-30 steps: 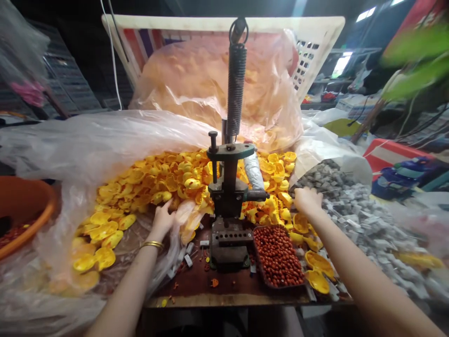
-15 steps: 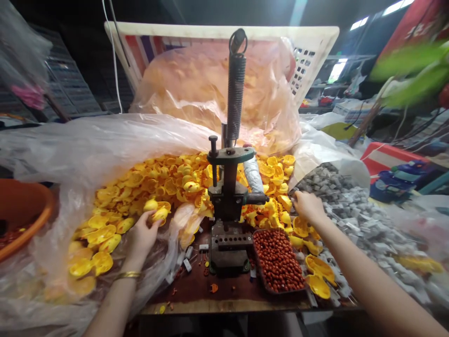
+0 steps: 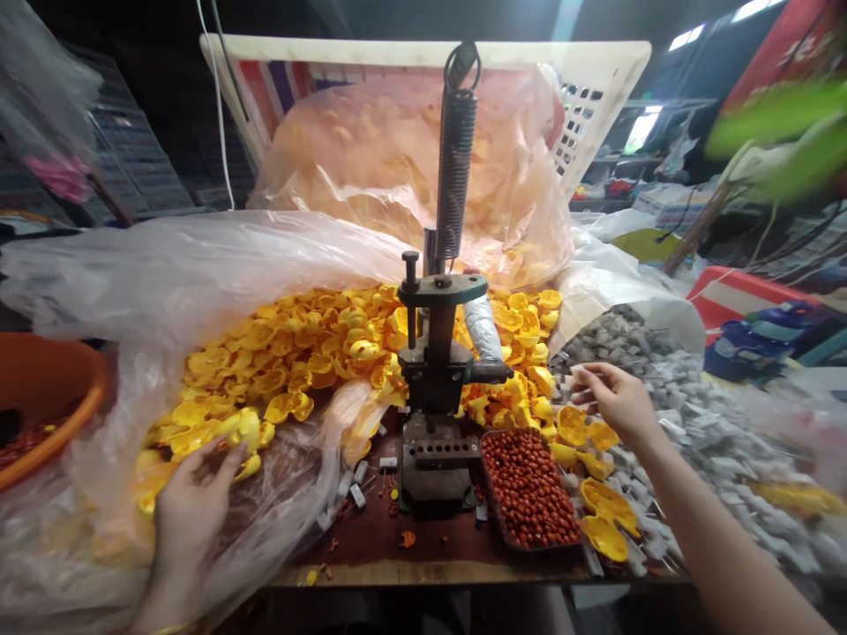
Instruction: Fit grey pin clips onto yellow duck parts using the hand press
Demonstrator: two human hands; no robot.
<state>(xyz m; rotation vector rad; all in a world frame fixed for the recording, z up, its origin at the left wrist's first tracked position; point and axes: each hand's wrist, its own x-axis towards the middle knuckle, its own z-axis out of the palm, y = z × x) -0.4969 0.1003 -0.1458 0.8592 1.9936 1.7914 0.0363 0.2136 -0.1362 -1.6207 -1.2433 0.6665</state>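
At the near side of a pile of yellow plastic shells (image 3: 284, 344), my left hand (image 3: 195, 494) has thumb and fingers closed on a rounded yellow plastic shell (image 3: 244, 430). My right hand (image 3: 622, 401) is at the edge of a heap of small grey blocks with thin metal pins (image 3: 694, 432). A small whitish block (image 3: 577, 374) shows at its pinched fingertips. Between the hands stands a dark metal hand press (image 3: 437, 362) with a tall spring and a wrapped lever handle (image 3: 483, 328). Nothing lies visibly on its holed lower block (image 3: 443, 451).
A tray of red-brown beads (image 3: 529, 489) sits right of the press. Loose blocks and scraps lie on the brown tabletop (image 3: 371, 560). Clear plastic sheeting (image 3: 132, 273) drapes the left side beside an orange tub (image 3: 79, 406). Behind stands a tilted white crate (image 3: 423, 55).
My left hand has moved left and nearer with a yellow shell. My right hand has drawn back right from the grey heap, and a whitish block now shows at its fingertips.
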